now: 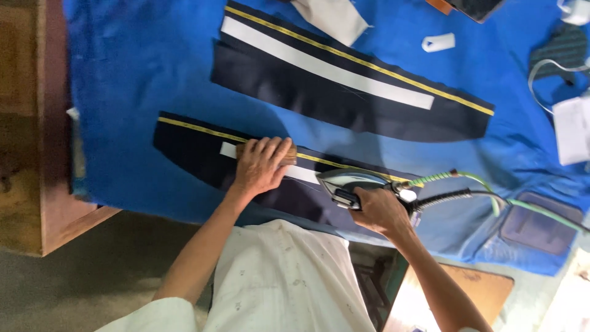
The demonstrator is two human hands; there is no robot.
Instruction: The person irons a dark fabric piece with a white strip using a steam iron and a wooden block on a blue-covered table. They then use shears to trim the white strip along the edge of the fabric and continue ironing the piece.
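Fingers (268, 149) of the left hand (261, 166) lie close together, curled over a small wooden block (286, 154) and pressing it down on the near dark fabric piece (196, 157), centre of the frame. Right hand (379, 209) is closed in a fist round the handle of the iron (347, 184), lower centre-right; its fingertips are hidden under the grip, so can't tell more than a full wrap.

Iron sits flat on the same dark piece, just right of the block, nose pointing at it. Black hose (442, 198) and green cord (479, 181) run off to the right edge.

The near piece has a yellow edge stripe and a white strip (228, 150) along it; the strip shows left of the block and between block and iron.

Progress, judging by layout only: second dark piece (344, 98) in the upper centre lies flat, white strip fully on, looks finished. Near piece is mid-press, with the iron on its right-hand stretch. Can't tell which part is already bonded.

All on a blue cloth (135, 74) over a wooden table (52, 203), left. White scrap (332, 18) top centre, small white tag (439, 42) upper right.
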